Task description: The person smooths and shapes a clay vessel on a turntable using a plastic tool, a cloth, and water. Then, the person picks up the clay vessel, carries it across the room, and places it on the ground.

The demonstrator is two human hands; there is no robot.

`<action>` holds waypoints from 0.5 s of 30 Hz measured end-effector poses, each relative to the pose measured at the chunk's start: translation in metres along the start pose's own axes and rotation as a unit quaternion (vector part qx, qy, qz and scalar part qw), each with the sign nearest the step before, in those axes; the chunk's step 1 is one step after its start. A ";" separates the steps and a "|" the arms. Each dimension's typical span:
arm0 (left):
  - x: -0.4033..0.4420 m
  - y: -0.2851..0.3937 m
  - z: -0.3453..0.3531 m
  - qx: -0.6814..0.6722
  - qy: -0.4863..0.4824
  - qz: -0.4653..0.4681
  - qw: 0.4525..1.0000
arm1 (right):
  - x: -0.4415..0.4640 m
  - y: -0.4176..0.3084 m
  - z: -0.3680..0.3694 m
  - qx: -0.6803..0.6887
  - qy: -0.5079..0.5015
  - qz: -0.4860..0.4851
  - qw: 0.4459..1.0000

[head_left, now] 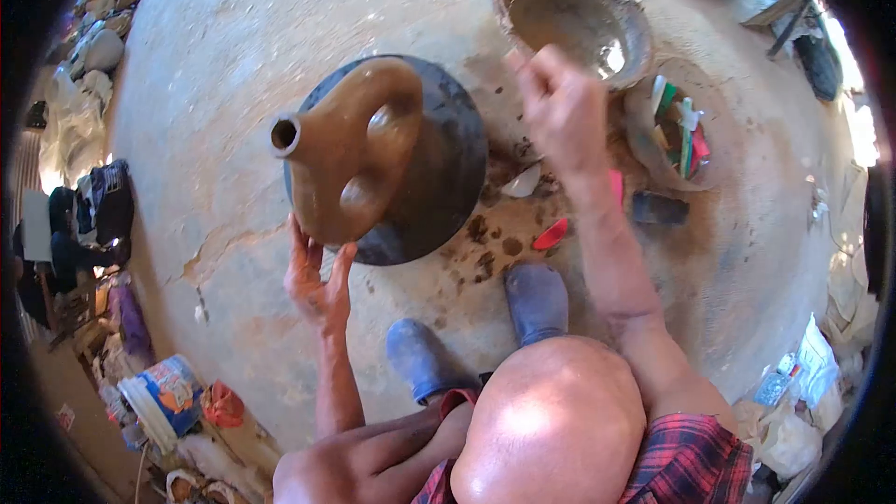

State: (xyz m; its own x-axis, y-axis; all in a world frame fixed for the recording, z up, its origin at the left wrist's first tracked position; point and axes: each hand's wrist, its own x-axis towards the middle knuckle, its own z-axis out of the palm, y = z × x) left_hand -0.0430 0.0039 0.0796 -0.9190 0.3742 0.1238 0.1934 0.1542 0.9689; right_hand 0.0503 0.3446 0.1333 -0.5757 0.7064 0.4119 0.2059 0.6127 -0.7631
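Left hand (317,289), fingers apart, touches the clay vessel (327,163) at the disc's (450,168) near edge; right hand (566,112) curls (blurred, grip unclear).

The left grip (320,287) is touching a clay vessel (341,168); beyond the right grip (567,117), a basin (640,30) is holding liquid (565,19).

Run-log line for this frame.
left hand: against clay jug | right hand: blurred, near water basin, grip unclear | jug: on dark round disc
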 end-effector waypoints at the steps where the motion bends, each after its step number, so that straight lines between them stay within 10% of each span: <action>1: 0.001 0.001 0.000 0.016 -0.004 0.002 1.000 | 0.025 0.019 -0.011 -0.069 0.033 -0.007 0.997; 8: 0.003 0.002 -0.002 0.031 -0.019 0.006 0.999 | 0.117 0.130 -0.029 -0.466 -0.329 0.027 0.821; 15: 0.001 -0.004 -0.010 0.028 -0.003 -0.002 1.000 | 0.070 0.057 -0.031 -0.215 -0.013 -0.070 0.974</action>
State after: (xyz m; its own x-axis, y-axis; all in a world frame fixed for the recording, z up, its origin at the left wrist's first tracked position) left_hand -0.0482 -0.0051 0.0785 -0.9175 0.3796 0.1185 0.2087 0.2060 0.9561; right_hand 0.0461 0.4396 0.1342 -0.6402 0.5990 0.4810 0.4326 0.7985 -0.4185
